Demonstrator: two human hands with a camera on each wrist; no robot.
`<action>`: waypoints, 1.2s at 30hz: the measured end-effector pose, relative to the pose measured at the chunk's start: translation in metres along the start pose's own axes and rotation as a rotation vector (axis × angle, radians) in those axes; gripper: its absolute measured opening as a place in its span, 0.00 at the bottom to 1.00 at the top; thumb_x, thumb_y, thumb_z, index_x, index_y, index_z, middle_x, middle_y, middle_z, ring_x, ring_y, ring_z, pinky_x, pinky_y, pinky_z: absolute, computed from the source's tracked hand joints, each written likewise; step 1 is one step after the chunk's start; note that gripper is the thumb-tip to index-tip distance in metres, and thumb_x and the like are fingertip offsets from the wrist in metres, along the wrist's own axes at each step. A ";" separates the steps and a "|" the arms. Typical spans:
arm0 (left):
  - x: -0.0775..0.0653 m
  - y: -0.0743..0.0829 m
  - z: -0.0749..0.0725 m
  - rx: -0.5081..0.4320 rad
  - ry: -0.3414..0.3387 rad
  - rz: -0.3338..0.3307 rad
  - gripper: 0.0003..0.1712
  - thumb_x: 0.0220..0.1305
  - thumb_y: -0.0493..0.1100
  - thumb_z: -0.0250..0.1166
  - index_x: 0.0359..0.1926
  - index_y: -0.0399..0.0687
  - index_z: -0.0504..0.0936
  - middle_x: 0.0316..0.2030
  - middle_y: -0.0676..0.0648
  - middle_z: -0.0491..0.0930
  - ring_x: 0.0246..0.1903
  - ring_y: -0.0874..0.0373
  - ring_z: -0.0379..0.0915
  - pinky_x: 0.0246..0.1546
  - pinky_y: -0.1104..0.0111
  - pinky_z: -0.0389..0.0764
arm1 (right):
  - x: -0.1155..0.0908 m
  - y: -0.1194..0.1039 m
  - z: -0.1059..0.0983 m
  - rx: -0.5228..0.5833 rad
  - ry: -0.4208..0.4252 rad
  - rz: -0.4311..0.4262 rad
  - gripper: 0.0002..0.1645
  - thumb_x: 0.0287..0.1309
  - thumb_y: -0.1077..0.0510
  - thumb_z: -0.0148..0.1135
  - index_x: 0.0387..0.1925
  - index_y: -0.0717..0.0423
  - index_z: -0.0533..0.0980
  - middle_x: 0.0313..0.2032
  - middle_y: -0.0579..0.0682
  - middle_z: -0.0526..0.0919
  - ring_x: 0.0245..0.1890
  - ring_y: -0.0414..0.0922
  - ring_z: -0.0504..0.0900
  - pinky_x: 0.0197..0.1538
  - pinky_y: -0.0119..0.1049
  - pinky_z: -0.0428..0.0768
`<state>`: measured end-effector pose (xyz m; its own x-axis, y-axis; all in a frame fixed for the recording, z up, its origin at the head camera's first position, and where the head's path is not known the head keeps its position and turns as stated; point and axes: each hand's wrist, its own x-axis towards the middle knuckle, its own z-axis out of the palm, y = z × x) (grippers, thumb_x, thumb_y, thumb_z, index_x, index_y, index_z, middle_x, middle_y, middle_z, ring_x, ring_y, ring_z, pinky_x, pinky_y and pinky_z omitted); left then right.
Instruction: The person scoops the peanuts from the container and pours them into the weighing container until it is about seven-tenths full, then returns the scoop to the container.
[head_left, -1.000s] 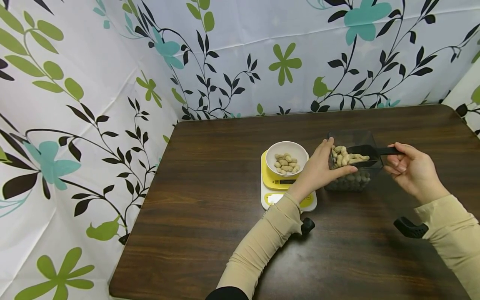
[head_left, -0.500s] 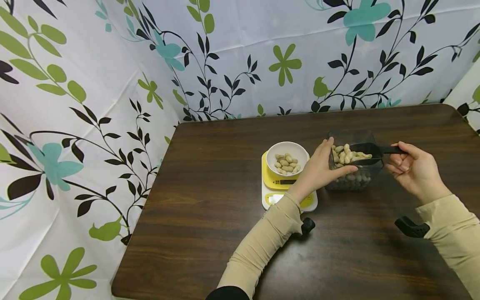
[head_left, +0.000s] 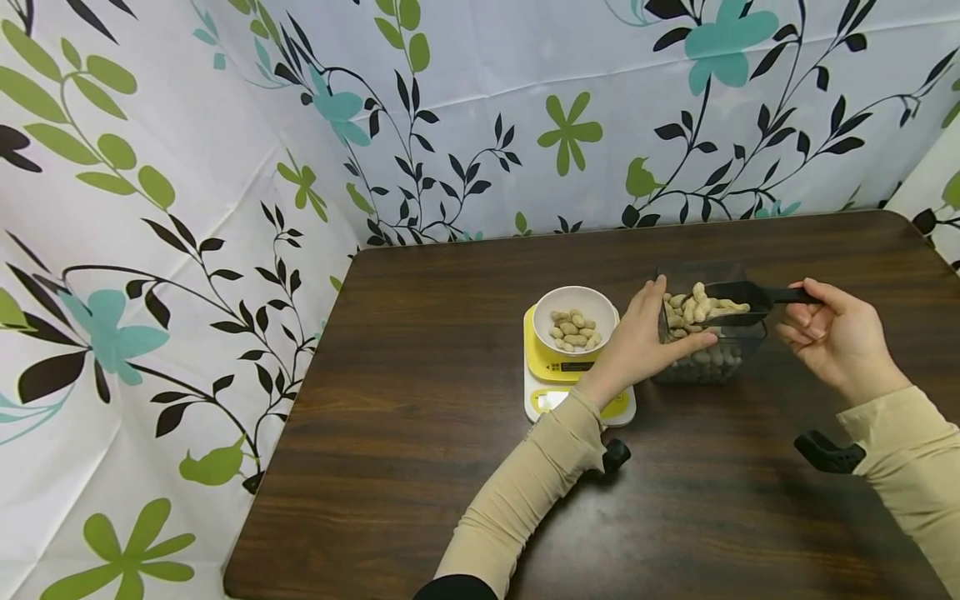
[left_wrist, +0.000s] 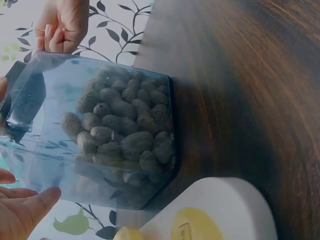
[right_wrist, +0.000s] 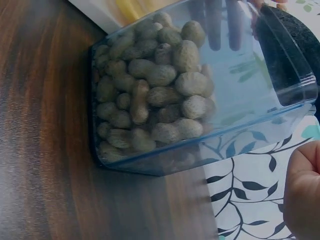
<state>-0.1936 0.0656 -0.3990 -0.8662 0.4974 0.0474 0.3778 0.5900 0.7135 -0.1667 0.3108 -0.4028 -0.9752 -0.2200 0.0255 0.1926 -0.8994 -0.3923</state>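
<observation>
My left hand (head_left: pixel 635 342) grips a clear, dark-tinted plastic container (head_left: pixel 738 350), thumb along its near side and fingers at its left side. In the left wrist view, whole peanuts (left_wrist: pixel 125 120) fill the container's lower part. My right hand (head_left: pixel 840 337) holds a black scoop (head_left: pixel 750 298) by its handle. Shelled-in peanuts (head_left: pixel 705 308) are heaped in the scoop, which lies across the container's open top. The right wrist view shows the dark scoop (right_wrist: pixel 285 55) inside the mouth of the container, above the peanuts.
Left of the container, a white bowl (head_left: pixel 551 308) with several peanuts stands on a yellow and white kitchen scale (head_left: pixel 534 367). The brown wooden table (head_left: pixel 420 375) ends at a floral curtain (head_left: pixel 465 125) along the back and left.
My right hand has drawn the scoop with its peanuts a little to the right and slightly upward. My left hand stays on the container, and the bowl and scale keep their places.
</observation>
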 end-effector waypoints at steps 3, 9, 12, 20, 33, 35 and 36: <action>0.000 -0.001 -0.002 -0.005 0.008 0.010 0.54 0.57 0.69 0.57 0.73 0.63 0.35 0.74 0.55 0.40 0.73 0.60 0.41 0.68 0.62 0.60 | 0.001 -0.002 0.003 0.020 -0.009 -0.004 0.26 0.73 0.59 0.30 0.35 0.73 0.72 0.14 0.60 0.69 0.14 0.43 0.44 0.23 0.30 0.39; 0.001 -0.003 -0.015 0.012 0.031 0.027 0.54 0.57 0.68 0.57 0.73 0.63 0.35 0.74 0.54 0.40 0.73 0.60 0.42 0.68 0.63 0.60 | 0.007 -0.004 0.015 0.025 -0.035 0.001 0.26 0.73 0.59 0.29 0.35 0.74 0.72 0.13 0.56 0.59 0.14 0.43 0.44 0.23 0.30 0.39; 0.001 -0.005 -0.025 0.024 0.052 0.036 0.54 0.57 0.68 0.58 0.73 0.63 0.35 0.74 0.53 0.41 0.72 0.59 0.43 0.68 0.62 0.60 | 0.011 -0.004 0.022 0.000 -0.027 0.007 0.25 0.73 0.59 0.30 0.36 0.72 0.71 0.14 0.53 0.53 0.14 0.44 0.45 0.23 0.30 0.39; -0.004 -0.015 -0.050 0.022 0.108 0.034 0.58 0.54 0.69 0.61 0.73 0.66 0.33 0.74 0.54 0.38 0.73 0.57 0.41 0.68 0.58 0.60 | 0.029 0.005 0.047 -0.050 -0.038 0.013 0.23 0.73 0.60 0.32 0.37 0.71 0.72 0.11 0.55 0.60 0.15 0.44 0.47 0.23 0.29 0.39; -0.023 -0.050 -0.074 0.001 0.213 0.009 0.58 0.52 0.67 0.64 0.74 0.62 0.37 0.74 0.51 0.42 0.72 0.53 0.44 0.66 0.52 0.60 | 0.057 0.039 0.071 -0.249 -0.054 0.085 0.16 0.72 0.59 0.37 0.37 0.64 0.71 0.16 0.56 0.75 0.17 0.43 0.49 0.24 0.31 0.44; -0.026 -0.058 -0.076 0.005 0.243 -0.002 0.59 0.52 0.67 0.64 0.74 0.59 0.37 0.73 0.48 0.42 0.72 0.52 0.45 0.66 0.51 0.61 | 0.060 0.044 0.072 -0.282 -0.063 0.095 0.15 0.72 0.59 0.38 0.38 0.62 0.70 0.17 0.56 0.75 0.18 0.43 0.49 0.24 0.31 0.46; -0.028 -0.062 -0.076 0.008 0.255 -0.012 0.60 0.52 0.67 0.64 0.74 0.59 0.36 0.73 0.47 0.42 0.72 0.51 0.45 0.65 0.51 0.62 | 0.061 0.047 0.073 -0.295 -0.068 0.097 0.14 0.72 0.59 0.38 0.38 0.62 0.70 0.18 0.55 0.75 0.18 0.43 0.49 0.24 0.32 0.46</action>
<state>-0.2178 -0.0337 -0.3914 -0.9248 0.3143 0.2142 0.3684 0.6003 0.7099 -0.2095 0.2279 -0.3525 -0.9425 -0.3326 0.0322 0.2345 -0.7271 -0.6453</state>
